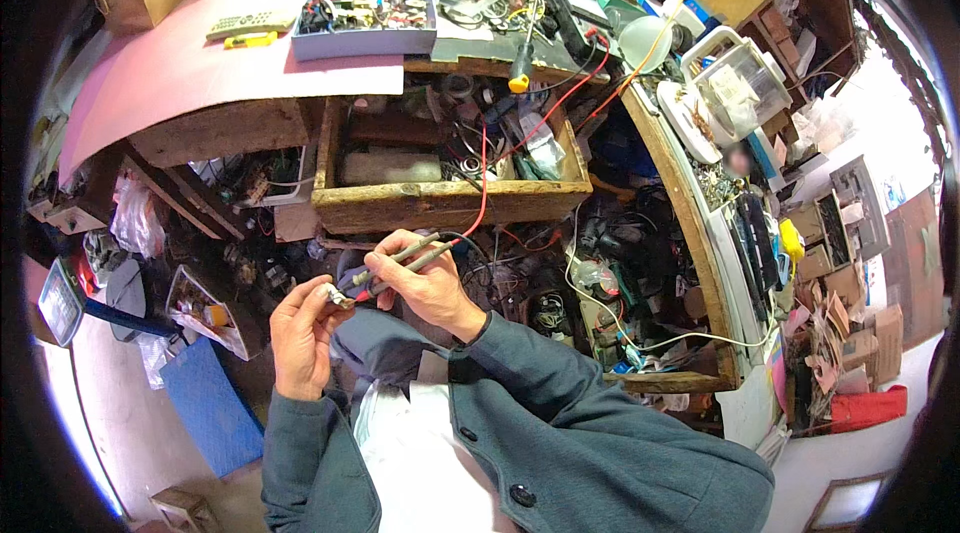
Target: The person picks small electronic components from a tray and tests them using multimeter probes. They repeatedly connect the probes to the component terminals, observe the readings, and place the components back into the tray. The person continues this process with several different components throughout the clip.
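Observation:
My left hand [303,338] pinches a small white and metallic part [338,297]; its exact kind is too small to make out. My right hand [432,291] is closed round a pair of grey test probes [424,251], held side by side like chopsticks. Their tips point down to the left and meet or nearly meet the small part. From the probes' upper ends run a red lead [485,173] and a black lead, with the red one rising over the open wooden drawer [450,208]. Both hands are above my lap, just in front of that drawer.
A blue-grey box [365,51] of small parts stands on the pink-topped bench [200,98]. Beside it lie a yellow-handled screwdriver [521,68] and loose components. Right of the drawer, a wood-edged bench [690,223] borders heaped cables. A blue board [210,408] leans at the lower left.

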Tool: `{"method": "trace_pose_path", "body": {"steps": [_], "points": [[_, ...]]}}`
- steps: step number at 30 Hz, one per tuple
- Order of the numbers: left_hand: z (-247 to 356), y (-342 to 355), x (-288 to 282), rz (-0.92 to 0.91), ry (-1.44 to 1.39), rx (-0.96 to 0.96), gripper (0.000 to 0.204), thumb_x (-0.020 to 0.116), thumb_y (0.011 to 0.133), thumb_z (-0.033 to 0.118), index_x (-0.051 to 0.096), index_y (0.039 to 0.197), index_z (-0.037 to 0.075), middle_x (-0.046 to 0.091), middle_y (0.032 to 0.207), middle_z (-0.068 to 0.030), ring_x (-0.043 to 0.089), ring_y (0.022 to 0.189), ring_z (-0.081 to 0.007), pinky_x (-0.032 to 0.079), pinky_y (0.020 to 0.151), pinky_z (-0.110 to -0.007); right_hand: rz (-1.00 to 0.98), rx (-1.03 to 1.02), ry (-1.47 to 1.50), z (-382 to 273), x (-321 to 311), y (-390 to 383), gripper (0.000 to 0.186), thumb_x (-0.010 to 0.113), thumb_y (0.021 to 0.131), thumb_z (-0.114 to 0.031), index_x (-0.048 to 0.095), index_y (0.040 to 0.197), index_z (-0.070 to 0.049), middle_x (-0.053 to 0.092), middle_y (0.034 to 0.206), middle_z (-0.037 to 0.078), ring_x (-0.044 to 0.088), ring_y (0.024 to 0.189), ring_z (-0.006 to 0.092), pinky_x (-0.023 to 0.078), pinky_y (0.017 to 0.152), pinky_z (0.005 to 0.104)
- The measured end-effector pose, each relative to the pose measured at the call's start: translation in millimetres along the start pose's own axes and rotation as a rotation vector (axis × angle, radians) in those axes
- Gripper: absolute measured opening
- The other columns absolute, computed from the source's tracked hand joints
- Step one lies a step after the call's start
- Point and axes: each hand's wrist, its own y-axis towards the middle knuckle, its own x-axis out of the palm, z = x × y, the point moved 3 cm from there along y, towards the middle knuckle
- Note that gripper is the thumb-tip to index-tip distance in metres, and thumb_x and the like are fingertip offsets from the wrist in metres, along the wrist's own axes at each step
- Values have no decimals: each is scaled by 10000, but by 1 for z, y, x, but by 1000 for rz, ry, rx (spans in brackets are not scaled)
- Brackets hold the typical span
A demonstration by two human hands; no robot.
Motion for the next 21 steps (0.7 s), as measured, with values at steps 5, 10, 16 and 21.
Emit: {"method": "trace_pose_path", "body": {"steps": [5,10,16,21], "points": [[2,-1,0,4,-11,2,191,626,946,73,655,1089,-50,705,898,-111,708,784,-204,614,738,-355,-8,1,-11,-6,5,-2,140,676,947,-147,625,936,-17,673,748,64,632,571,113,512,506,240],[4,-2,2,15,-3,-1,195,630,937,69,655,1089,-51,708,878,-117,713,771,-217,616,737,-359,1,14,-17,-8,5,-2,137,680,945,-150,632,921,-24,673,746,54,629,572,106,510,504,240],[2,0,0,2,-13,-5,192,627,932,65,656,1084,-49,711,871,-119,716,758,-220,620,719,-358,-11,3,-29,-9,5,-2,140,680,946,-162,634,927,-31,675,745,48,626,567,102,505,502,235],[2,1,-1,3,-10,-12,197,634,928,70,654,1081,-52,712,867,-122,716,754,-218,620,713,-359,-11,7,-20,-2,4,-1,149,681,948,-170,634,929,-30,677,746,50,627,563,101,503,499,233]]}}
